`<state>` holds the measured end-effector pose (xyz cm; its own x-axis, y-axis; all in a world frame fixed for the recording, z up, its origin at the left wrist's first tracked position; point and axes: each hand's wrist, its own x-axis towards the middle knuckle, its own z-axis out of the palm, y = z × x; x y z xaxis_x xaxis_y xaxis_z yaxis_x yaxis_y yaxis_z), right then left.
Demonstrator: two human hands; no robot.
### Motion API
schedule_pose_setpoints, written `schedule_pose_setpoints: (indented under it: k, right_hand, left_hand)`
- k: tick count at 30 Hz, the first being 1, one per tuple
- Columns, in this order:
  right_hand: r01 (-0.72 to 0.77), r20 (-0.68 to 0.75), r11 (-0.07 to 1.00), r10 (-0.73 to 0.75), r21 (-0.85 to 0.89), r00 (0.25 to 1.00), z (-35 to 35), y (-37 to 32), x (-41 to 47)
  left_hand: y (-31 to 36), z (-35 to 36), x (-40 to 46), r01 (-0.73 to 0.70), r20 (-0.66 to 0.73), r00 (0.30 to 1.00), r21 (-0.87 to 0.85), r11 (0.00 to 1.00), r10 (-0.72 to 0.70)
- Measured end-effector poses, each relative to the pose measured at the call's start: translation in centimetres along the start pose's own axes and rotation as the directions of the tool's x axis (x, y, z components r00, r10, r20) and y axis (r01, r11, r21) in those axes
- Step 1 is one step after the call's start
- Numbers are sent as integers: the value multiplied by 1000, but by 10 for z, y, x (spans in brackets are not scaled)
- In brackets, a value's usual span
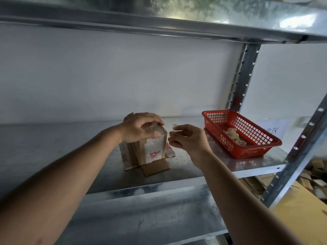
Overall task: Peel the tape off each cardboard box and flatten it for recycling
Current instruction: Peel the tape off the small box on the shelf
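Tape (174, 126), seemingly a small clear scrap, sits pinched in your right hand (188, 138) beside the cardboard box (150, 149) your left hand (139, 128) clamps upright on the metal shelf (221, 167), so drop it into the red basket (247, 151) before peeling more.

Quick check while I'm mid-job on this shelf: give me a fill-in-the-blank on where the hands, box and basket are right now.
1. The left hand rests on the ____ of the cardboard box.
2. The right hand pinches a small scrap of ____.
3. The basket on the shelf is ____ in colour.
4. Crumpled tape already lies inside the ____.

Missing words: top; tape; red; basket
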<state>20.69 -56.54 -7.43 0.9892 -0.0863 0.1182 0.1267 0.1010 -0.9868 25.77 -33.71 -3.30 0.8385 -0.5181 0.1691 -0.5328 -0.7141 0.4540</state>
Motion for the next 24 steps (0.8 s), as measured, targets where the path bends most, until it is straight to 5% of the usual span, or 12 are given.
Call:
schedule_pose_setpoints:
  k: [6,10,16,24]
  right_hand:
    - [106,-152,979,-134,-175,979,5,-12,1]
    - [122,-131,970,-152,-211,980,-1,-19,1]
    - [218,-222,815,-386,-537,895,-24,-26,5]
    - [232,-261,707,-515,-668,816,-56,-38,8]
  left_hand:
    - [5,11,11,-14,-71,997,14,1000,15]
    - [9,17,23,-54,-82,995,9,999,54]
    - [27,34,50,-115,-63,991,17,993,116]
    - [65,49,77,-170,3,985,17,985,170]
